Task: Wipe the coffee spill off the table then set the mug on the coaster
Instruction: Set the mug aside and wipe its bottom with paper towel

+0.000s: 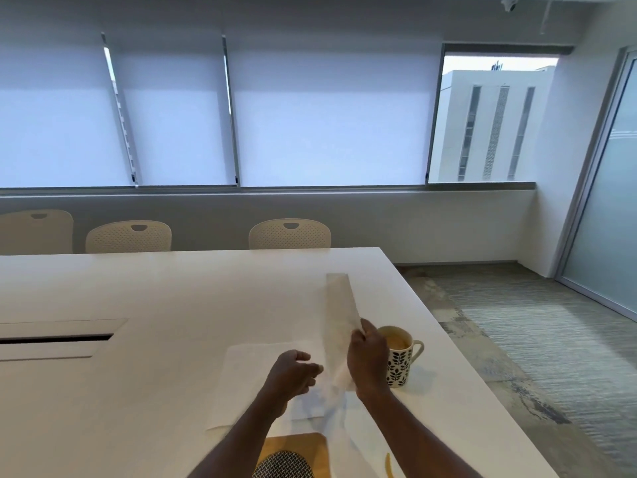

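My right hand point(367, 360) is shut on a thin white paper towel point(339, 315), held upright above the table and seen nearly edge-on. My left hand point(293, 374) is just to its left, fingers apart, with the fingertips at the towel's lower part. A white mug point(401, 369) with a dark leaf pattern holds coffee and stands right behind my right hand. A wooden coaster point(293, 450) with a black patterned disc lies at the bottom edge, partly under my left arm. A yellowish coffee streak point(388, 465) marks the table to its right.
A second white sheet point(241, 377) lies flat on the white table point(155, 298) under my hands. A cable slot point(58, 338) is set into the table at the left. Cream chairs point(289, 234) stand along the far side. The table's right edge drops to carpet.
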A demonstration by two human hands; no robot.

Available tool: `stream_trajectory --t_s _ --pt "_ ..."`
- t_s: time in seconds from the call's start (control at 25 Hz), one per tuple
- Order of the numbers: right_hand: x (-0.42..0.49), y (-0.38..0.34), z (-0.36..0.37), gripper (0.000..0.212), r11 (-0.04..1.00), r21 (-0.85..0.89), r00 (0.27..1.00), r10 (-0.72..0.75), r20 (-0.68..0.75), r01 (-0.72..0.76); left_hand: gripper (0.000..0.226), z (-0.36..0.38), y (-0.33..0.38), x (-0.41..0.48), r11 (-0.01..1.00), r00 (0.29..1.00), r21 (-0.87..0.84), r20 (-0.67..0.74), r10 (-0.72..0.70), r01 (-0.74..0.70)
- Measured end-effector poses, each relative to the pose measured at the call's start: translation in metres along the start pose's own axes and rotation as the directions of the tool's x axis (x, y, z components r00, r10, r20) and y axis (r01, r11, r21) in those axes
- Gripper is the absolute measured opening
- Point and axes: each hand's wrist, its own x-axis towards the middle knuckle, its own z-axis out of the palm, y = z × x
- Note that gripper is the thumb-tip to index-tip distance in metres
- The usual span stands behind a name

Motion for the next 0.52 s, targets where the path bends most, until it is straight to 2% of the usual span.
stream_trajectory --t_s 0.04,0.12,0.2,0.28,0.36,0.44,0.52 --pt "0.003 0.001 -0.008 0.031 0.986 -0.131 0.977 -0.126 -0.171 0.104 0.044 0.009 0.006 0.001 0.997 0.999 0.068 -0.029 0.044 -0.042" --pt "0.012 0.004 -0.029 0.037 0.945 -0.271 0.867 -0.284 -0.410 0.182 0.042 0.026 0.020 0.002 0.968 0.986 0.208 -0.057 0.154 -0.139" --pt "0.027 0.015 -0.054 0.045 0.925 -0.344 0.810 -0.323 -0.490 0.160 0.045 0.044 0.034 0.003 0.925 0.966 0.298 -0.024 0.256 -0.237" --pt "0.034 0.033 -0.074 0.048 0.884 -0.451 0.837 -0.337 -0.431 0.123 0.053 0.062 0.046 0.003 0.864 0.942 0.382 0.055 0.332 -0.327" --pt "0.032 0.053 -0.080 0.048 0.819 -0.564 0.909 -0.308 -0.279 0.104 0.063 0.077 0.053 0.005 0.779 0.914 0.481 0.153 0.376 -0.402" --pt "0.027 0.073 -0.077 0.048 0.762 -0.643 0.965 -0.219 -0.145 0.077 0.067 0.089 0.060 0.006 0.732 0.896 0.517 0.248 0.369 -0.445" --pt "0.023 0.087 -0.073 0.051 0.735 -0.676 0.990 -0.130 -0.063 0.053 0.064 0.099 0.063 0.009 0.721 0.882 0.510 0.316 0.349 -0.468"
